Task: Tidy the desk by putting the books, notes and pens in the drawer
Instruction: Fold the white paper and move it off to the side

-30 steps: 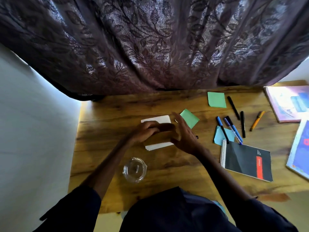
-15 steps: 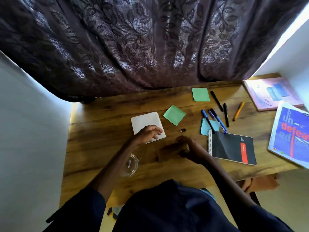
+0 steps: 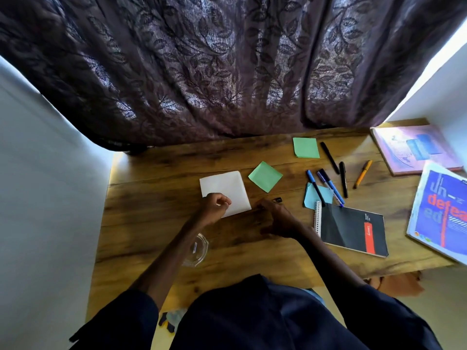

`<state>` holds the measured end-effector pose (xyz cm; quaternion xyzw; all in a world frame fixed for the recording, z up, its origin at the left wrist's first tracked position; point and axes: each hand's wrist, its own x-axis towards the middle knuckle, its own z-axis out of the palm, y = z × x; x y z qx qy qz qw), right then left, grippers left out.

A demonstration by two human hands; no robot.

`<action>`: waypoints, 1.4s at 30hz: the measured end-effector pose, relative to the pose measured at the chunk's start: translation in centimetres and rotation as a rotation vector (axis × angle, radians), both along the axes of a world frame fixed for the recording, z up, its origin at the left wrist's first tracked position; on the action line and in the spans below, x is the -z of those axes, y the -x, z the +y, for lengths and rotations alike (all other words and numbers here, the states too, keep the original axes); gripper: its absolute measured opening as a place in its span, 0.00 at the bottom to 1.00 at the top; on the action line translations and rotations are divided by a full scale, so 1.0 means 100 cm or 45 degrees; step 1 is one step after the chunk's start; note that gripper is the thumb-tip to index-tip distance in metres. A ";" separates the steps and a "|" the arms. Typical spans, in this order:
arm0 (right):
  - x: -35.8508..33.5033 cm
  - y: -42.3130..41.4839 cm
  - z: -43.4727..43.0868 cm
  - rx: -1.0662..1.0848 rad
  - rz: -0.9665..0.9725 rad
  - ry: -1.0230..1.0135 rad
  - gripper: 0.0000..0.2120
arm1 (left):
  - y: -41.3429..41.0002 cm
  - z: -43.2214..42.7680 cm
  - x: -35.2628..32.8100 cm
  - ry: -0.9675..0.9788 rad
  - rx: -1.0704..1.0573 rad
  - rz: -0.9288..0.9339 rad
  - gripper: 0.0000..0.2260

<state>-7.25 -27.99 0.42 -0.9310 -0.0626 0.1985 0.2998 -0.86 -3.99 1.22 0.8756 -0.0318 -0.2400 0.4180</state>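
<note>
Books, notes and pens all lie out on the wooden desk [image 3: 151, 223], most of them on its right half. A pink book [image 3: 414, 147] sits at the far right corner, and a blue book [image 3: 442, 213] hangs over the right edge just below it. A black spiral notebook [image 3: 353, 229] lies nearer the middle. Its top corner touches a blue sticky note [image 3: 326, 195], across which a blue pen [image 3: 316, 188] lies, with a second blue pen [image 3: 331, 186] just beside it. Farther right are a black pen [image 3: 343, 179], another black pen [image 3: 329, 157] and an orange pen [image 3: 362, 173]. A green pad of notes [image 3: 305, 147] lies near the dark leaf-patterned curtain [image 3: 227, 72], and a loose green note [image 3: 265, 176] sits between it and a white sheet of paper [image 3: 223, 188]. A clear glass dish [image 3: 199, 251] stands near the front edge, partly hidden by the left forearm. The left hand [image 3: 216, 207] lies on the near-left corner of the white sheet with its fingers curled in, and whether it pinches the paper cannot be told. The right hand [image 3: 278, 219] arches over bare wood just right of the sheet. Its fingertips are close to a small black object [image 3: 278, 199] and its thumb is set apart, and blur hides whether anything is held beneath it.
</note>
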 end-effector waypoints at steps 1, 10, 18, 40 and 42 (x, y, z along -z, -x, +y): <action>-0.006 -0.003 0.002 0.022 0.031 -0.051 0.34 | -0.002 0.002 0.001 -0.011 -0.045 -0.023 0.06; -0.008 -0.068 0.033 0.452 -0.052 0.048 0.12 | -0.044 0.021 0.024 -0.221 -0.238 -0.271 0.18; 0.013 -0.086 0.068 0.353 0.148 0.357 0.31 | -0.084 0.024 0.053 -0.550 0.064 -0.222 0.30; 0.029 -0.090 0.075 0.918 0.399 -0.255 0.32 | -0.077 0.029 0.061 -0.599 0.049 -0.363 0.26; 0.025 -0.093 0.074 0.981 0.375 -0.207 0.26 | -0.078 0.029 0.056 -0.642 0.054 -0.336 0.27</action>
